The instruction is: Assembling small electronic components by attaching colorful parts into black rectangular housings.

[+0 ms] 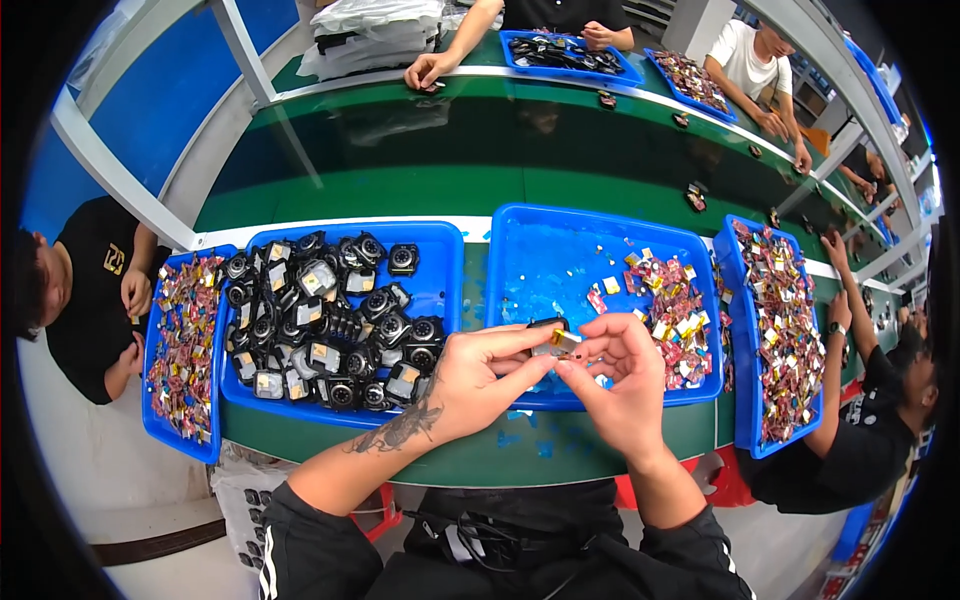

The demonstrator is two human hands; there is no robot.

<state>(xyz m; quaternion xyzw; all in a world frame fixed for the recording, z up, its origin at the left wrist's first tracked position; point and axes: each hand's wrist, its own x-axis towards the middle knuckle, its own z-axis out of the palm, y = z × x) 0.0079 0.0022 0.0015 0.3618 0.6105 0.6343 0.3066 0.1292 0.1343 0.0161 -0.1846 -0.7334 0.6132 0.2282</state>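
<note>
Over the front edge of the right middle tray, my two hands meet at a small black watch case (546,324) with a silvery, yellow-edged piece in it. My left hand (485,375) is closed, its thumb and fingers gripping the case. My right hand (622,378) pinches at the near side of the same case; what lies between its fingertips is too small to name. Beneath them, the blue tray (535,225) holds a heap of small reddish parts (672,325) with yellow and white pieces, mostly on its right side. Left of it, another blue tray (450,290) is piled with black watch cases (330,330).
Narrower blue trays of reddish parts stand at the far left (213,445) and right (742,440). A green conveyor belt (400,150) runs beyond, carrying a few small parts (695,197). Co-workers sit across it and on both sides. White metal posts (120,165) rise at left.
</note>
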